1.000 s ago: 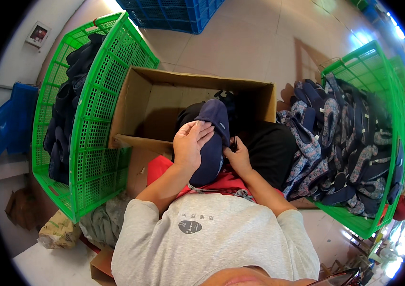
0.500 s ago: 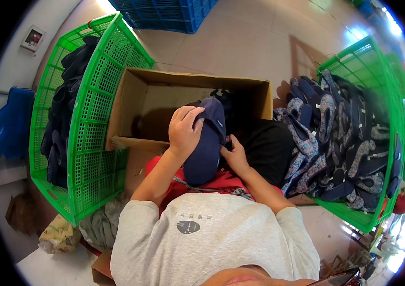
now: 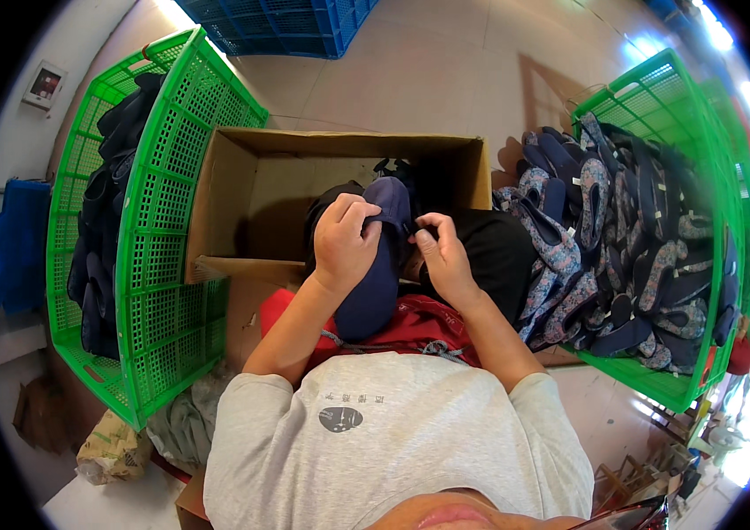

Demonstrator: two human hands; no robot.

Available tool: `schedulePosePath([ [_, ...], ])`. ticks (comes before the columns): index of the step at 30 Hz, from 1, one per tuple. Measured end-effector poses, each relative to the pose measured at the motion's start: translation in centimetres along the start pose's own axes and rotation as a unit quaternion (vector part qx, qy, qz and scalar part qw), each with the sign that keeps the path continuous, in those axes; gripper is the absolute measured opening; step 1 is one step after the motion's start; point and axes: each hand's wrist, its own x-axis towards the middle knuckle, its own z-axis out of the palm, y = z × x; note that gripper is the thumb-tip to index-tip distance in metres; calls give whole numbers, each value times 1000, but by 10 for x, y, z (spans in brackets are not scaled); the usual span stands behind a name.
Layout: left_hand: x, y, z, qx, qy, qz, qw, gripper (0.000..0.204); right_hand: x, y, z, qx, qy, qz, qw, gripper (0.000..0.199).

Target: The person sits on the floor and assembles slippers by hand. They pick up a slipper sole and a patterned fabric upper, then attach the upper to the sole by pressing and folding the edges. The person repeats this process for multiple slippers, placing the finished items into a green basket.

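Head view: since half a second ago the left hand [image 3: 344,243] has slid off the toe of the dark blue shoe [image 3: 377,265] and now clamps its upper. The right hand [image 3: 444,256] pinches the shoe's right edge, fingers together. The shoe lies between both hands, over the lap, before the cardboard box [image 3: 251,190].

Your dark navy fabric slipper [image 3: 375,265], plain brown cardboard box [image 3: 251,190], bright green plastic lattice crates [image 3: 163,247], navy floral-patterned slippers [image 3: 595,230] at your right, your grey T-shirt [image 3: 392,442], red cloth [image 3: 410,322], blue crate [image 3: 286,22] beyond.
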Motion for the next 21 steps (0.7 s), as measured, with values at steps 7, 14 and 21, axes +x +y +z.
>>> schedulePosePath([
  [7,-1,8,-1,31,-10,24,999,26,5,-14,0,-32,-4,-97,995,33],
  [14,-3,12,7,28,-14,34,999,25,7,-13,-2,-71,-2,-113,991,26],
  [21,-3,11,9,17,-17,36,999,25,7,-13,-4,-88,-1,-110,990,27],
])
